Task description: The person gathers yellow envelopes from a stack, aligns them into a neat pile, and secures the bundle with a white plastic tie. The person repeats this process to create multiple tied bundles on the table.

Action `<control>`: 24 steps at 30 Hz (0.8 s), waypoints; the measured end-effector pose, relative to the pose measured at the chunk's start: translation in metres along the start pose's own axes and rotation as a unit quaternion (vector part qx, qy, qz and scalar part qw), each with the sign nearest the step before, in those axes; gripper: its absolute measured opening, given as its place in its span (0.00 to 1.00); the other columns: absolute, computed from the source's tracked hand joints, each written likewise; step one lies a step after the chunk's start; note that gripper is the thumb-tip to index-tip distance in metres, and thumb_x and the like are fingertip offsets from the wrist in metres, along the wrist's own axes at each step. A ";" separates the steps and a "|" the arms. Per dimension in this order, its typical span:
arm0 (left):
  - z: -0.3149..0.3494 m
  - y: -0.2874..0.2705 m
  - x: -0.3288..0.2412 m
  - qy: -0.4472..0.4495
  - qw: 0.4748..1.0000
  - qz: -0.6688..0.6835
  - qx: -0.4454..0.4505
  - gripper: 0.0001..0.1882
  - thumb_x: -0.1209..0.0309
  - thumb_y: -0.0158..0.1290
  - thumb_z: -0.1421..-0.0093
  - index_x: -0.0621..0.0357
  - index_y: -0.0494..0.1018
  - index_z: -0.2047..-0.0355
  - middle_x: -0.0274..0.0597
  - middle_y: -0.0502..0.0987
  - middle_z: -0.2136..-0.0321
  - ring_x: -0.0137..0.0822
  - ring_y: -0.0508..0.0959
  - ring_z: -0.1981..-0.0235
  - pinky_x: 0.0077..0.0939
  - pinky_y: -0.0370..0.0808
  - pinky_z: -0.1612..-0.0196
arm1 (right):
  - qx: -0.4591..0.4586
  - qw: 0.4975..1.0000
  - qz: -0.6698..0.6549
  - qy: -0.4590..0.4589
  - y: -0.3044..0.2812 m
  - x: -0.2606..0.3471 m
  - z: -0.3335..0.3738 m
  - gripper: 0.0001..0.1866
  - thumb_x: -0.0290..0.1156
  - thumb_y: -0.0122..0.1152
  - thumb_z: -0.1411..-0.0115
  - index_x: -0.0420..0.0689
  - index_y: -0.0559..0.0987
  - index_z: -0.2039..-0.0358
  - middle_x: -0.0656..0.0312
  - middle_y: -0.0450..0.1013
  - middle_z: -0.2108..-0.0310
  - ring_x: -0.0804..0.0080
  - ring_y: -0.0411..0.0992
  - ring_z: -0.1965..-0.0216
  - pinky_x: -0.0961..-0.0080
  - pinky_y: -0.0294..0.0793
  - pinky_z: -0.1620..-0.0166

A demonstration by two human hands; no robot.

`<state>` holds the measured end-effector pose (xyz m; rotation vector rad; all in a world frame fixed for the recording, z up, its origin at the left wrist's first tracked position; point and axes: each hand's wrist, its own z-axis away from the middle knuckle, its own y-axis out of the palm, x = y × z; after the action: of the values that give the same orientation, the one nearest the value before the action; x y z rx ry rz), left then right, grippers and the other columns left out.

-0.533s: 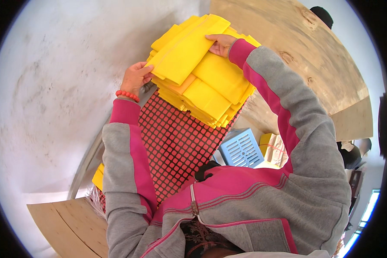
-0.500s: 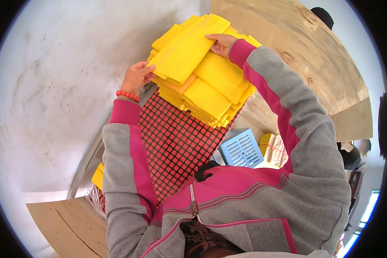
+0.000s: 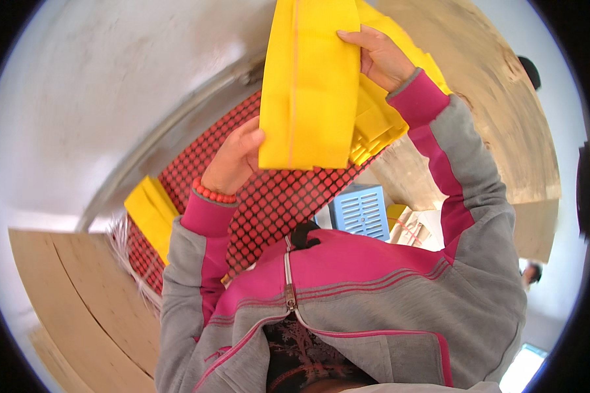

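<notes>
A folded yellow fabric piece (image 3: 311, 98) with a pale stitched line along it is held up between both hands. My left hand (image 3: 235, 157), with a red bead bracelet at the wrist, grips its lower left edge. My right hand (image 3: 381, 56) pinches the right edge higher up, thumb across the front. Behind the held piece, to its right, lies a stack of folded yellow fabric (image 3: 379, 121), partly hidden. The stack sits at the far end of a surface covered in red-and-black checked material (image 3: 275, 203).
Another yellow fabric bundle (image 3: 152, 213) lies at the left of the checked surface, beside clear plastic strands (image 3: 126, 245). A blue slatted basket (image 3: 362, 213) stands to the right, below wooden boards (image 3: 485, 118). A curved metal rail (image 3: 157, 141) runs along the pale wall.
The held piece has come off the stack, nearer to me, and turned more upright. The view has shifted, showing more of the yellow bundle on the left.
</notes>
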<state>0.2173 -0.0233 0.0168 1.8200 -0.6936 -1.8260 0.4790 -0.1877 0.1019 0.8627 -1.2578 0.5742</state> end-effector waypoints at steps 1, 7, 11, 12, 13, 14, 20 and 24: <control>0.016 -0.003 0.005 0.001 0.999 0.037 0.002 0.27 0.62 0.43 0.33 0.65 0.58 0.38 0.48 0.67 0.41 0.39 0.72 0.43 0.35 0.70 0.43 | 0.031 0.999 0.002 0.012 0.017 -0.009 0.005 0.16 0.30 0.54 0.35 0.38 0.71 0.48 0.59 0.76 0.53 0.73 0.76 0.55 0.75 0.77 0.51; 0.099 -0.033 0.040 0.016 0.990 0.101 -0.096 0.25 0.59 0.44 0.32 0.61 0.62 0.41 0.40 0.72 0.46 0.33 0.74 0.46 0.31 0.72 0.44 | 0.108 0.992 -0.006 0.064 0.107 -0.128 0.004 0.13 0.28 0.58 0.38 0.37 0.73 0.54 0.57 0.77 0.60 0.70 0.77 0.61 0.71 0.78 0.56; 0.136 -0.061 0.089 -0.015 0.972 0.107 -0.208 0.21 0.69 0.49 0.34 0.62 0.63 0.43 0.43 0.73 0.48 0.35 0.76 0.49 0.32 0.75 0.48 | 0.122 0.967 -0.068 0.215 0.135 -0.241 -0.004 0.11 0.27 0.58 0.38 0.37 0.75 0.56 0.57 0.76 0.60 0.69 0.77 0.62 0.71 0.78 0.58; 0.140 -0.070 0.103 -0.024 0.965 0.100 -0.239 0.21 0.69 0.48 0.34 0.62 0.63 0.43 0.43 0.73 0.47 0.35 0.76 0.49 0.32 0.75 0.48 | 0.116 0.965 -0.063 0.228 0.137 -0.266 -0.002 0.13 0.27 0.57 0.38 0.37 0.74 0.54 0.56 0.76 0.59 0.69 0.77 0.61 0.71 0.78 0.57; 0.144 -0.080 0.117 -0.029 0.959 0.094 -0.264 0.21 0.70 0.47 0.33 0.63 0.62 0.42 0.43 0.72 0.47 0.35 0.76 0.49 0.31 0.75 0.48 | 0.110 0.963 -0.058 0.239 0.139 -0.290 0.000 0.14 0.28 0.57 0.37 0.36 0.73 0.53 0.56 0.76 0.58 0.68 0.77 0.59 0.71 0.78 0.56; 0.147 -0.090 0.130 -0.039 0.951 0.089 -0.293 0.21 0.70 0.46 0.33 0.63 0.62 0.42 0.43 0.72 0.46 0.35 0.76 0.48 0.31 0.75 0.48 | 0.069 0.959 -0.034 0.272 0.139 -0.309 0.001 0.16 0.28 0.57 0.37 0.36 0.71 0.51 0.56 0.75 0.56 0.68 0.76 0.58 0.70 0.78 0.55; 0.157 -0.132 0.187 -0.046 0.923 0.117 -0.363 0.17 0.74 0.46 0.34 0.65 0.66 0.46 0.45 0.75 0.51 0.38 0.78 0.53 0.32 0.77 0.51 | 0.026 0.951 0.021 0.306 0.136 -0.356 0.009 0.19 0.28 0.57 0.37 0.33 0.70 0.48 0.54 0.74 0.54 0.67 0.76 0.57 0.71 0.78 0.55; 0.156 -0.137 0.198 -0.057 0.892 0.102 -0.437 0.14 0.74 0.47 0.35 0.65 0.69 0.50 0.45 0.77 0.54 0.38 0.79 0.57 0.31 0.79 0.54 | -0.036 0.958 0.156 0.236 0.137 -0.350 0.015 0.20 0.31 0.61 0.40 0.34 0.72 0.50 0.54 0.75 0.56 0.68 0.76 0.57 0.73 0.77 0.55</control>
<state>0.0623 -0.0429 -0.2236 1.0066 -0.0377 -1.6977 0.2797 -0.0934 -0.2031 0.4273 -0.9677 0.9209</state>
